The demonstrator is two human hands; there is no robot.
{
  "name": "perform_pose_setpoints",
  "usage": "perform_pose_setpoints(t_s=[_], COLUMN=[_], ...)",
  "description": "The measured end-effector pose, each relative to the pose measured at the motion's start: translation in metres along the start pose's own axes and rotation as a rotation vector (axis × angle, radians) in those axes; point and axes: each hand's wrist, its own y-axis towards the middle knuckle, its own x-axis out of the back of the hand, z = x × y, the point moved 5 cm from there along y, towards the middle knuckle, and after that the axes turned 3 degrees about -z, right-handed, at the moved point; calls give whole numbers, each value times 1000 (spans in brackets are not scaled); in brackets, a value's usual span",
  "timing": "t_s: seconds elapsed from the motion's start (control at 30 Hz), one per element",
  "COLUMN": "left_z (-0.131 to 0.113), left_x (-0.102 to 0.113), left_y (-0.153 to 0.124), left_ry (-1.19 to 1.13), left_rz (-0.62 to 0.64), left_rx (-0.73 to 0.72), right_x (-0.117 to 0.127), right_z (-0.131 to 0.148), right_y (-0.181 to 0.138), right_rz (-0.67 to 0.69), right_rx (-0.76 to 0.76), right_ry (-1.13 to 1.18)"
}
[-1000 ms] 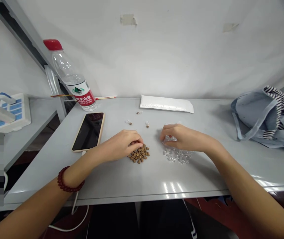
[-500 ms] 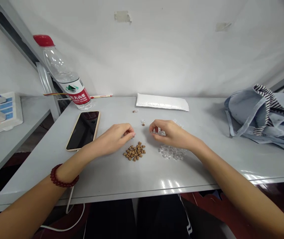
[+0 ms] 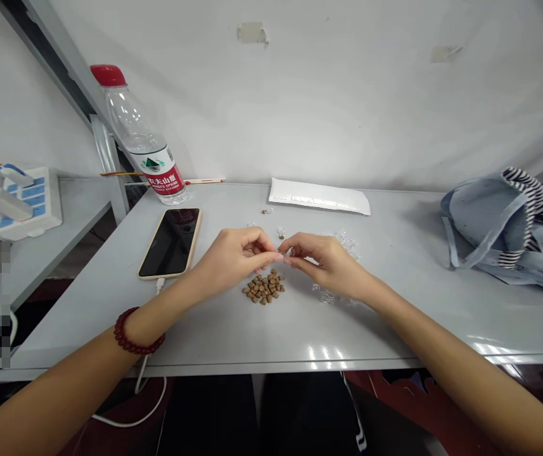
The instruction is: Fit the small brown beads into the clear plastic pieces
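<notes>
**Counter** [image 3: 300, 335]: grey, smooth, glossy. It carries everything listed below.

**Denim garment** [image 3: 499, 234]: a soft heap with striped lining, well out to the right of the right hand.

**Water bottle** [image 3: 145, 142]: clear with a red cap, standing well beyond the left hand against the wall.

**Smartphone** [image 3: 171, 242]: lies face up just left of the left hand with its screen dark. A white cable leaves its near end.

**White pouch** [image 3: 319, 196]: lies flat beyond both hands, near the wall.

**Left hand** [image 3: 236, 253]: a bead bracelet [image 3: 133, 339] is on the wrist. Thumb and forefinger are pinched together, with the tips touching those of the right hand.

**Right hand** [image 3: 321, 259]: also pinched, meeting the left above the counter.

**Tiny piece** [image 3: 284, 254]: held where the fingertips of both hands meet. It is too small to identify.

**Brown pellets** [image 3: 264, 287]: a loose pile directly below and just nearer than the meeting fingertips, touching neither hand.

**Clear plastic pieces** [image 3: 331, 296]: scattered under and just beyond the right hand, and hard to make out against the grey surface.

**Stray bits** [image 3: 281, 232]: a few lie just beyond the fingertips.

**Handling, as a judgement:**
- The pellets look hard, dry and very light, so the pile would scatter at a nudge.
- The clear pieces look rigid, slick and easy to lose sight of.
- Both are best taken singly, in a thumb-and-forefinger pinch across the sides.
- Only light pressure is advisable, since a hard squeeze may shoot a piece away.
</notes>
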Motion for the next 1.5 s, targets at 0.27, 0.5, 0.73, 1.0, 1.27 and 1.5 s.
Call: perform_pose_setpoints(t_s=[0.27,0.5,0.73,1.0,1.27,1.5], left_z=[4,-6,1,6,10,-4], left_x=[-5,-1,-5,-11,-8,-9], left_y=[-4,-5,-2,-2,3,0], left_ry=[41,36,-61,-113,104,202], left_rz=[-59,-182,-27,42,14,-14], left_rx=[16,-90,-17,22,-56,-312], right_x=[-2,0,-4,-9,-16,-13], right_z=[6,7,10,11,15,21], right_y=[-1,-2,-3,-4,-7,-10], right_rz=[-40,-45,-5,21,-17,-126], right_rx=[114,113,108,76,220,260], right_ry=[-24,-69,-84,-52,-58,-44])
